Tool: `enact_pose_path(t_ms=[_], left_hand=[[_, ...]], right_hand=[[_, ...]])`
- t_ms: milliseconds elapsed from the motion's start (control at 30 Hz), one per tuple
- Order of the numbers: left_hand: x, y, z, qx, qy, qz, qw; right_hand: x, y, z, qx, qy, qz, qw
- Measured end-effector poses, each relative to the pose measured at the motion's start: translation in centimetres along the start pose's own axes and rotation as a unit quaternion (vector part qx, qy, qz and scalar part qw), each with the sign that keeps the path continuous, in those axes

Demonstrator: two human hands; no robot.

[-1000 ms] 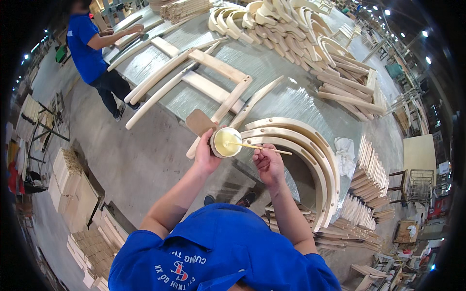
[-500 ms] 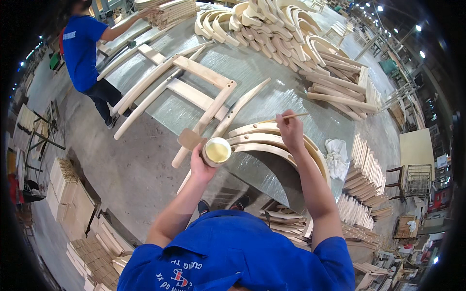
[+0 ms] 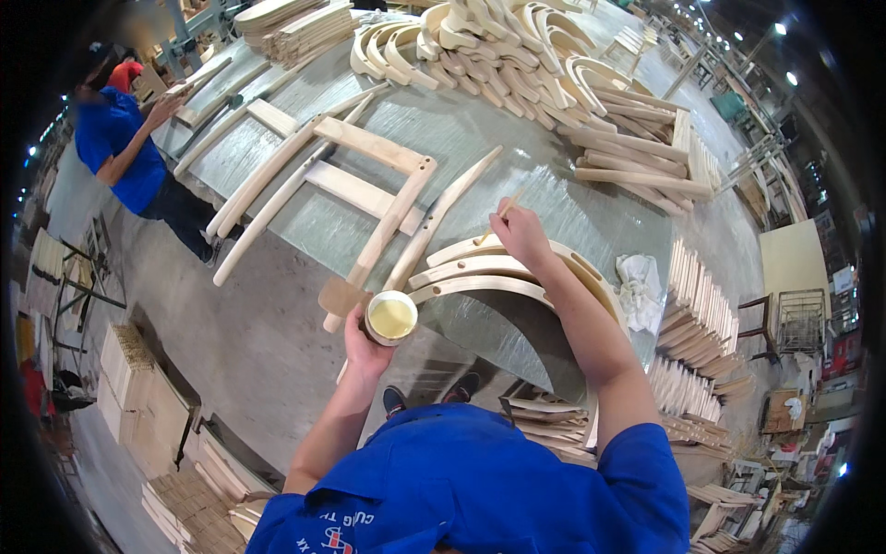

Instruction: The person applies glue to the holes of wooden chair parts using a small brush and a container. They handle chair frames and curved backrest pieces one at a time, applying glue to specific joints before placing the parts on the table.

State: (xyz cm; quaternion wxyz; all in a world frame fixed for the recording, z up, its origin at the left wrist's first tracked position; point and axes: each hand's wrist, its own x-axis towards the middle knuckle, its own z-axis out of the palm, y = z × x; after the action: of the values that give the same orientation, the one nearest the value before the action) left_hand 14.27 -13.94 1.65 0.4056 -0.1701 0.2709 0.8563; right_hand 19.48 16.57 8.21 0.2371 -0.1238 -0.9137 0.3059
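Left hand: grip closed round a small round cup of pale yellowish paste, held at the near edge of the desk, just beside the ends of the curved wooden pieces.
Right hand: fingers pinched shut on a thin stick, arm stretched out over the desk; the stick's lower tip is at the upper curved piece, but whether it touches cannot be told.
Curved wooden pieces: several pale arcs lying flat and nested on the desk, under the right hand and forearm.
Frame: long rails joined by crosspieces, lying flat on the desk to the left of the arcs, one rail end reaching toward the cup.
Loose slat: slightly bowed, lying between the frame and the arcs.
White rag: crumpled, at the desk's right edge, near the right forearm.
Piles of bent parts: heaped along the far side of the desk.
Stacks of flat boards: standing off the right edge of the desk.
Other person: in a blue shirt, at the far left corner of the desk, hands on wood there, well apart from the cup.
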Motion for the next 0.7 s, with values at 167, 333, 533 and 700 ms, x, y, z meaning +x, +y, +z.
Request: enact_pose_path(t_ms=[167, 333, 533, 700], left_hand=[[-0.5, 0.0, 0.6, 0.017, 0.009, -0.013, 1.000], [0.0, 0.0, 0.4, 0.029, -0.014, -0.018, 0.999], [0.5, -0.2, 0.4, 0.040, -0.043, -0.025, 0.998], [0.8, -0.6, 1.8, 0.063, -0.028, -0.009, 0.998]], right_hand=[[0.6, 0.2, -0.1, 0.005, -0.028, 0.039, 0.999], [1.0, -0.5, -0.2, 0.006, -0.048, 0.071, 0.996], [0.8, -0.3, -0.3, 0.022, -0.057, 0.087, 0.994], [0.2, -0.8, -1.3, -0.049, -0.051, 0.043, 0.997]])
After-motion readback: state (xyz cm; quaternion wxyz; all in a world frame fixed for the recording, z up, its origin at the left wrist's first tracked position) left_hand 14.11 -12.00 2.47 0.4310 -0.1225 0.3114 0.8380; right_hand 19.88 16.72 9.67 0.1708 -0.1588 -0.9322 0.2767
